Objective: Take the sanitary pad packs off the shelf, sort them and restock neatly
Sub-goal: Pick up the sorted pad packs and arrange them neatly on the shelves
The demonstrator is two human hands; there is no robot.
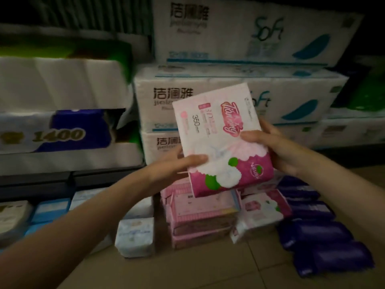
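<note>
- Our left hand (177,163) and right hand (268,142) grip a pink pack (220,140), fingers curled round its edges.
- Below our fingers, packs (200,215) lie on tan floor (187,272); tissue bales (239,101) behind.

We cannot see the fingers of either of our hands — left hand (177,163), right hand (275,147) — behind the pink pad pack (223,140); only the thumbs show on its front. The pack hides the tops of the pink stack (200,215) below. The blue-labelled roll pack (62,132) at left is smeared with blur, and its small print is unreadable. The dark purple packs (320,243) lose all lettering in shadow — the right edge crops the shelf goods.
</note>
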